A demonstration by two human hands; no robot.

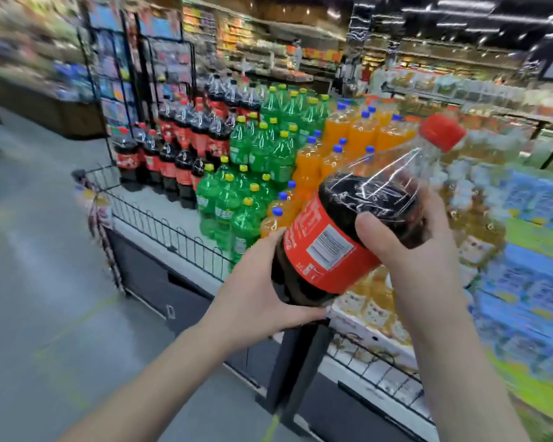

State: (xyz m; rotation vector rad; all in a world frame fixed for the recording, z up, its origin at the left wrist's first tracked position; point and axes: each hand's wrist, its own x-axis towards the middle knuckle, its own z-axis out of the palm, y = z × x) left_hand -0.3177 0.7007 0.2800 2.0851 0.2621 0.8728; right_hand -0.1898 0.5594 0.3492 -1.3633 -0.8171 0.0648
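Together, we hold a large cola bottle (348, 231) in the air in front of a shop display, both forearms reaching up from the lower edge of the view. Our left hand (262, 288) cups the bottle's base from below, fingers curled around the bottom. Our right hand (409, 240) grips the upper body, thumb pressed across the dark shoulder just above the red label. The bottle lies tilted, its long axis running from lower left to upper right, red cap (441, 130) pointing up and away, barcode facing us. Behind it stand rows of cola bottles (176, 154), green bottles (256, 173) and orange bottles (342, 145) on a platform edged by a low wire fence (166, 231). Yellowish bottles (473, 212) sit blurred just behind the right hand.
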